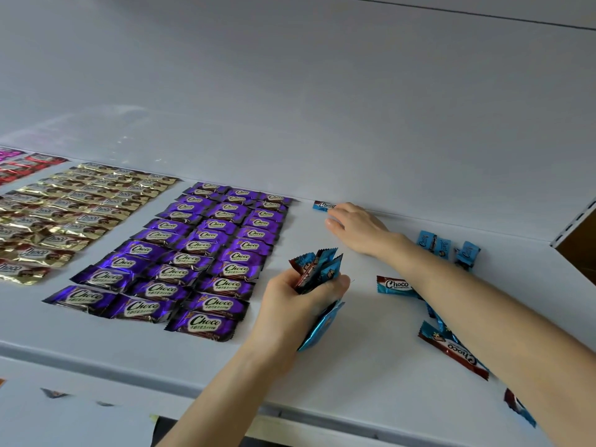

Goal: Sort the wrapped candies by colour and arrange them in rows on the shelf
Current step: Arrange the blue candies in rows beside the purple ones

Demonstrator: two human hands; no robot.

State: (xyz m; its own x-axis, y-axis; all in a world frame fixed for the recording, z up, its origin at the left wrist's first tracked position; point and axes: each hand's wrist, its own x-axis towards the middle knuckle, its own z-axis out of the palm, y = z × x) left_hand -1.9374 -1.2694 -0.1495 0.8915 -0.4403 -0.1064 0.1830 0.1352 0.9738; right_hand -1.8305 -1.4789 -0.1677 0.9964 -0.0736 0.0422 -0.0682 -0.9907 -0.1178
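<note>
Starting blue row: my right hand (354, 225) presses first candy (322, 205) flat, left hand (300, 301) grips bunch (317, 269). Next: place second alongside.

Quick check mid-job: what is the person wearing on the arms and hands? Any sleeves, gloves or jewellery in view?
Nothing worn shows. The left hand and right hand are bare, with no gloves and no rings on the fingers in view. The left forearm and right forearm are bare too: no sleeves, watch or bracelet as far as the picture reaches.
</note>
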